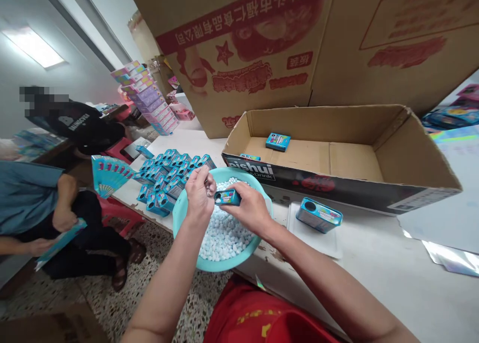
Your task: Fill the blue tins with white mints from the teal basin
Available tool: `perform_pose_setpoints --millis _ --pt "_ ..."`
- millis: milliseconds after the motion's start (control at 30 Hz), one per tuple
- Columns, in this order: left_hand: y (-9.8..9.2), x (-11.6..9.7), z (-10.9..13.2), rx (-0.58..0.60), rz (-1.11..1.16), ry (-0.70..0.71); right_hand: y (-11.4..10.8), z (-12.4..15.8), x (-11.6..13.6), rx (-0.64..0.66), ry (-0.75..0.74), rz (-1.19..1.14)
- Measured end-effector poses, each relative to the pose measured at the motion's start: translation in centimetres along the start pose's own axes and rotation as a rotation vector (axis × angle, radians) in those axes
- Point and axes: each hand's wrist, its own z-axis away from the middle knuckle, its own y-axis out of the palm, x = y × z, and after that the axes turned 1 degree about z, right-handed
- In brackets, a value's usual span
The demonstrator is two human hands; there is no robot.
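Observation:
My right hand (251, 208) is wrapped round a small blue candy box (229, 197), which it holds tilted over a turquoise basin (180, 210). A round dark hole shows at the box's left end. My left hand (200, 190) is closed beside that hole, with a few pale candies partly visible between its curled fingers. Small white and pale-blue candies (224, 235) fill the basin below both hands. Several more blue boxes (164, 178) stand close together on the table to the left, many with round holes facing up.
Right of the basin, a larger blue box (319, 214) rests on a white tray (314, 240). An open cardboard carton (355, 153) behind holds blue boxes. Tall cardboard (262, 48) rises at the back. A seated person (30, 198) at left holds flat blue cartons; another person (80, 118) sits farther back.

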Motion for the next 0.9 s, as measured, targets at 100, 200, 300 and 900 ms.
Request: perform_pose_setpoints --millis 100,200,300,900 --pt "-0.1 -0.8 0.6 0.036 0.028 -0.017 -0.5 0.6 -0.2 -0.022 0.012 -0.117" --pt "0.0 -1.3 1.6 0.04 0.017 0.015 -0.7 1.0 -0.3 -0.041 0.044 -0.215" --pt "0.4 -0.8 2.3 0.073 -0.06 0.062 -0.2 1.1 -0.1 -0.047 0.07 -0.185" --pt "-5.1 0.9 1.7 0.287 -0.732 0.076 -4.7 4.9 0.0 0.079 0.267 -0.699"
